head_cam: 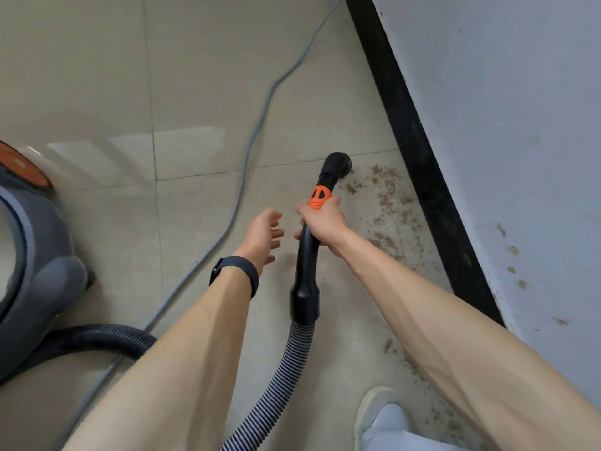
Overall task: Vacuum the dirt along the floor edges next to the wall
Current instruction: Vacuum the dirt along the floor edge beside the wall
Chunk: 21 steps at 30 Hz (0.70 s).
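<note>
Two hands in view, one tool to work with. The right hand (323,222) is wrapped round the black handle (305,255) just below its one orange collar (318,196), fingers curled tight. The left hand (261,234) hangs just beside it, fingers spread and loose, touching nothing, with one dark wristband (237,268) on the wrist.

One round black nozzle (338,164) is down at the tiled floor (195,76), right at the far end of the dirt (387,203). That dirt is brown crumbs, too many to count. They lie in one band along the black skirting (422,177) at the foot of the pale wall (504,109), reaching back toward the one shoe (377,408) at the bottom.

One ribbed hose (283,369) drops from the handle and leaves the view below. A second ribbed stretch (97,335) curls out beside the one grey canister (39,255) on the left. One grey cable (257,125) snakes across the tiles between canister and nozzle.
</note>
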Available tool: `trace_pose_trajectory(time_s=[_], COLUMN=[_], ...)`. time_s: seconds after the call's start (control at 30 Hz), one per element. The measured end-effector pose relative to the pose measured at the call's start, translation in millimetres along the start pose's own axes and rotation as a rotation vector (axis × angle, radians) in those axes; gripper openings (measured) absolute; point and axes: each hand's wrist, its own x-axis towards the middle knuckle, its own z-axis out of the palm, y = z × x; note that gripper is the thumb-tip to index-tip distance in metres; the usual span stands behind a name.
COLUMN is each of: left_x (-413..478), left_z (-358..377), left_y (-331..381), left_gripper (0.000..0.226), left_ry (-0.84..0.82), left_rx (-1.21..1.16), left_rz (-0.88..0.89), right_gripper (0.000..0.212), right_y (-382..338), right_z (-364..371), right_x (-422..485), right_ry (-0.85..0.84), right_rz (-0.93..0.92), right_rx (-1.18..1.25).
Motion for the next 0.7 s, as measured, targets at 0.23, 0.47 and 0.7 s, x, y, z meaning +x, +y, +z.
trace_pose_trajectory(time_s=[0.23,0.47,0.7], left_x=[32,52,57], left_z=[23,47,38], left_y=[67,53,40], left_gripper=[0.055,0.035,0.024], left_ry=[-0.092,-0.013,-0.049], left_rx=[0.605,0.545,0.135], left_rz=[0.165,0.264,0.188], right_gripper=[0.053,0.044,0.03], right_y=[1,18,92], right_z=[1,12,47], right_x=[-4,-16,-74], right_ry=[-0.116,-0.191,-0.046], right_rz=[0.022,-0.106,-0.045], right_rx=[-0.021,-0.138,-0.091])
